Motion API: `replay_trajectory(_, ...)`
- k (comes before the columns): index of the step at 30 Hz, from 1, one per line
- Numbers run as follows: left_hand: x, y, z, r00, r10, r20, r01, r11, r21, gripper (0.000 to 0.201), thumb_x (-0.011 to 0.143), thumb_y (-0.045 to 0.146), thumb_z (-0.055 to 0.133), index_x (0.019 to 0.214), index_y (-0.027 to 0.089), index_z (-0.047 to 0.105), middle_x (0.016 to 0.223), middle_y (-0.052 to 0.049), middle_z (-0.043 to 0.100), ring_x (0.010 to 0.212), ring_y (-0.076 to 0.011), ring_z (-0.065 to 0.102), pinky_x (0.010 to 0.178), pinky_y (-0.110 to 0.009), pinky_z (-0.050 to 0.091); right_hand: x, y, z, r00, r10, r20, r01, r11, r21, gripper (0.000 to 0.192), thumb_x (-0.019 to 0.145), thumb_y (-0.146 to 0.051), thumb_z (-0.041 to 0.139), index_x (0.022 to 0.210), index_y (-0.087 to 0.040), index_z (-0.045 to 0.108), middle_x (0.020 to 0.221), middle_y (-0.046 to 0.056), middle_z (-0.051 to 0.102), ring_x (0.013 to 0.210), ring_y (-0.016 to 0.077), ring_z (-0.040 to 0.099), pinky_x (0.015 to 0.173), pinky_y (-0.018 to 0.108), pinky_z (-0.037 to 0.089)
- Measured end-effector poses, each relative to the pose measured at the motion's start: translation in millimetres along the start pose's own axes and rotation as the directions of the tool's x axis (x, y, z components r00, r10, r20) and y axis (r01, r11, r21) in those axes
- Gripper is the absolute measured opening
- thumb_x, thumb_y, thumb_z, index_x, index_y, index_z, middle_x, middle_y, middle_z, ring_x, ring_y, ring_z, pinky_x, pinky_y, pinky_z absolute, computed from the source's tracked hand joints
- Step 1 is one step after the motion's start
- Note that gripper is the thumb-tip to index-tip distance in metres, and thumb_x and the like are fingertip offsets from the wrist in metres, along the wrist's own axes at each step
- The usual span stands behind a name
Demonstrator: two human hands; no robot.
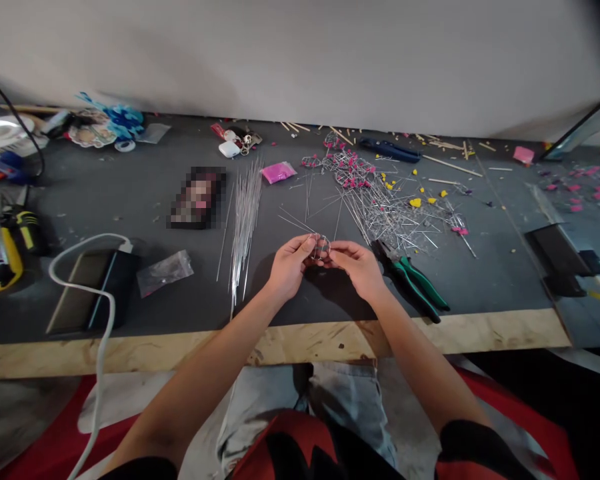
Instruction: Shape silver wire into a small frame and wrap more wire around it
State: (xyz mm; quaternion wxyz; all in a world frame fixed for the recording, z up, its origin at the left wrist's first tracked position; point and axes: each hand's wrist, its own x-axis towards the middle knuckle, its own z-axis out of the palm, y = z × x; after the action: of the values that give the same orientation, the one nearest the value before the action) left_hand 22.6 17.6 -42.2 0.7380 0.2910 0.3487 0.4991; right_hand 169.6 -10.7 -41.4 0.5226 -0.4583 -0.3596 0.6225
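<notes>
Wire loop, small and round, sits pinched between the left hand and right hand just above the table. Both hands grip it at the fingertips. Such springy wire could likely slip free or prick a finger.

One head-worn camera looks forward and down from close above the workbench, facing the wall behind it.

A flat thing on the table is blurred out; the small wire piece between the fingertips is too small to tell.
</notes>
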Motion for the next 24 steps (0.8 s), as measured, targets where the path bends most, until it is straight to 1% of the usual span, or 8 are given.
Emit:
replay_trajectory(3, -0.5, -1.2, 0.0, 1.0, 0.011, 0.012, -0.011, 1.0, 0.018, 0.025, 0.072, 0.032, 0.071, 0.088, 0.014, 0.066, 0.084, -0.005, 0.07, 0.066, -0.0119, 0.064, 0.055, -0.022, 0.049, 0.6, 0.9, -0.3, 0.999, -0.018, -0.031, 0.018, 1.0, 0.009, 0.019, 0.07, -0.029, 0.072, 0.086, -0.019, 0.069, 0.078, 0.001, 0.072, 0.071, 0.0138, 0.067, 0.075, 0.031, 0.055)
replay_trajectory(6, -0.2, -2.4, 0.1, 1.0, 0.012, 0.013, -0.013, 0.999, 0.034, 0.025, 0.072, 0.032, 0.071, 0.088, 0.014, 0.067, 0.084, -0.005, 0.07, 0.065, -0.0117, 0.064, 0.055, -0.022, 0.05, 0.8, 0.4, 0.1, 0.997, -0.05, -0.065, 0.049, 0.999, -0.02, 0.015, 0.07, -0.029, 0.072, 0.081, -0.02, 0.069, 0.074, 0.0, 0.071, 0.069, 0.0132, 0.067, 0.072, 0.03, 0.054)
replay_trajectory(11, -0.4, -3.0, 0.2, 1.0, 0.011, 0.005, -0.011, 0.999, 0.036, 0.024, 0.07, 0.031, 0.073, 0.086, 0.014, 0.068, 0.083, -0.005, 0.07, 0.064, -0.0125, 0.065, 0.056, -0.023, 0.05, 0.0, -0.1, 1.8, 0.989, -0.102, -0.105, 0.091, 0.99, -0.111, 0.015, 0.07, -0.031, 0.071, 0.081, -0.02, 0.069, 0.072, -0.001, 0.07, 0.063, 0.0121, 0.064, 0.068, 0.028, 0.053)
replay_trajectory(14, -0.8, -3.0, -0.1, 1.0, 0.012, 0.013, -0.012, 0.999, 0.034, 0.024, 0.07, 0.031, 0.072, 0.086, 0.014, 0.068, 0.083, -0.005, 0.07, 0.064, -0.0128, 0.065, 0.055, -0.023, 0.05, -1.0, 0.3, 3.3, 0.985, -0.128, -0.119, 0.111, 0.984, -0.138, 0.015, 0.07, -0.031, 0.07, 0.081, -0.021, 0.069, 0.071, -0.001, 0.07, 0.062, 0.0121, 0.063, 0.067, 0.028, 0.053)
replay_trajectory(20, -2.1, -4.5, 0.6, 1.0, 0.019, 0.013, -0.02, 0.998, 0.055, 0.025, 0.07, 0.032, 0.072, 0.086, 0.014, 0.067, 0.083, -0.005, 0.07, 0.065, -0.0127, 0.065, 0.056, -0.024, 0.051, -1.7, 1.5, 4.6, 0.987, -0.114, -0.115, 0.103, 0.99, -0.097, 0.012, 0.071, -0.031, 0.069, 0.078, -0.021, 0.069, 0.069, -0.002, 0.068, 0.062, 0.0118, 0.061, 0.065, 0.027, 0.051)
replay_trajectory(24, -3.5, -2.8, 1.7, 0.999, 0.002, 0.036, -0.004, 0.998, 0.068, 0.025, 0.07, 0.032, 0.072, 0.084, 0.014, 0.063, 0.083, -0.004, 0.068, 0.064, -0.0129, 0.065, 0.053, -0.023, 0.051, -0.4, 3.7, 2.4, 0.984, -0.126, -0.123, 0.111, 0.986, -0.121, 0.011, 0.071, -0.03, 0.068, 0.076, -0.021, 0.067, 0.066, -0.002, 0.065, 0.06, 0.0113, 0.059, 0.064, 0.026, 0.049)
